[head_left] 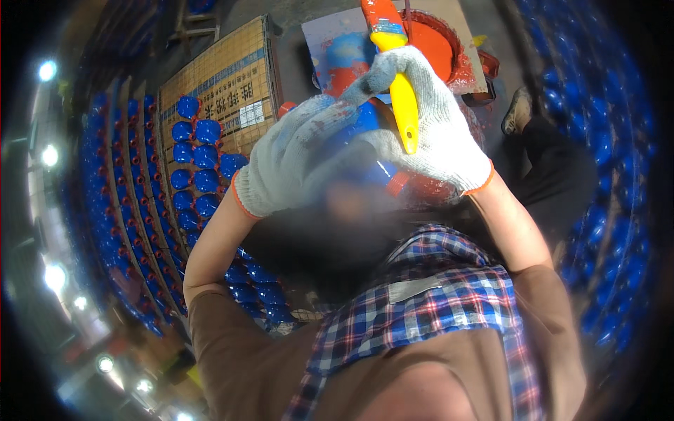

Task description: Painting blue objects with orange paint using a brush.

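From the head view, my right hand [428, 133], in a paint-flecked white knit glove, has its grip closed around the yellow handle of a paintbrush [397, 70]. The bristles point toward twelve o'clock, loaded with orange-red paint. My left hand [295, 161], gloved the same way, is wrapped around a round blue part [365, 130] with a red-painted edge, held just under the brush at the centre of the frame; the fingers hide most of it, so I cannot tell its exact shape.

At twelve to one o'clock, beyond the brush tip, sits an open bucket of orange-red paint [439, 42] on a smeared board [330, 35]. At ten o'clock a wire-mesh crate lined with cardboard [225, 84] stands beside rows of finished blue parts [200, 161] with red trim, which run on toward eight o'clock.

I judge the painting of the red trim on the held part to be in hand. The next stroke would call for a steady wrist and slow turning of the part by the left grip, keeping wet paint off the blue face.
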A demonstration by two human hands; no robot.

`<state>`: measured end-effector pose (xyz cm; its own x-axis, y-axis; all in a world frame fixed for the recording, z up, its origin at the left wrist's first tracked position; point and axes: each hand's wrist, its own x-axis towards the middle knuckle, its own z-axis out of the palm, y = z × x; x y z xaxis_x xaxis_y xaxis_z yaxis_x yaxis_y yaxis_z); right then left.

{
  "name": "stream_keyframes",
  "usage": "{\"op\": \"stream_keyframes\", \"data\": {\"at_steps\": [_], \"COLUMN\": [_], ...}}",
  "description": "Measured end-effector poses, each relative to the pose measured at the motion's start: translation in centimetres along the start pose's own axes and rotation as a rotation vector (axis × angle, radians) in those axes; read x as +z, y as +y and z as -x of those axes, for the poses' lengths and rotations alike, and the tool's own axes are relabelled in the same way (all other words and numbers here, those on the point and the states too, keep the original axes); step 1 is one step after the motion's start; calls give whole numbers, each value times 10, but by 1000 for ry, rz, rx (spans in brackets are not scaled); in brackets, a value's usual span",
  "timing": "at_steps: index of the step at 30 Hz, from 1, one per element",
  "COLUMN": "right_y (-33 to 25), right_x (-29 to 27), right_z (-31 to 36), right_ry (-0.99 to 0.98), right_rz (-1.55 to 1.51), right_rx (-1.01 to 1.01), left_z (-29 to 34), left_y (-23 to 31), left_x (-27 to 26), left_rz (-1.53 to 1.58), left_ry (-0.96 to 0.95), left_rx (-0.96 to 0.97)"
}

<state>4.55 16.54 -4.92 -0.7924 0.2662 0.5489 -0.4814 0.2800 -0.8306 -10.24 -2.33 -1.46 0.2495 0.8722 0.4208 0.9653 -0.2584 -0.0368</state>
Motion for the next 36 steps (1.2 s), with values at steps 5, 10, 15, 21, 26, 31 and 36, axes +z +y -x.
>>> {"op": "stream_keyframes", "data": {"at_steps": [5,10,15,21,26,31,36], "right_y": [-5,-1,-1,-9,-28,-29,-3], "right_x": [8,15,21,16,-14,-21,-28], "right_z": [2,0,-1,-30,-46,-25,-4], "right_ry": [63,73,63,131,298,284,190], "right_rz": [94,119,131,-237,232,303,582], "right_rx": [55,91,109,80,-126,-8,-49], "left_z": [4,9,6,15,39,58,76], "left_y": [5,5,13,11,-3,-8,-29], "left_x": [0,-1,-6,-23,-27,-26,-7], "left_rz": [17,27,34,128,34,-140,-54], "left_ry": [30,12,-16,7,174,273,243], "left_rx": [-21,-69,-147,-158,-73,-161,-635]}}
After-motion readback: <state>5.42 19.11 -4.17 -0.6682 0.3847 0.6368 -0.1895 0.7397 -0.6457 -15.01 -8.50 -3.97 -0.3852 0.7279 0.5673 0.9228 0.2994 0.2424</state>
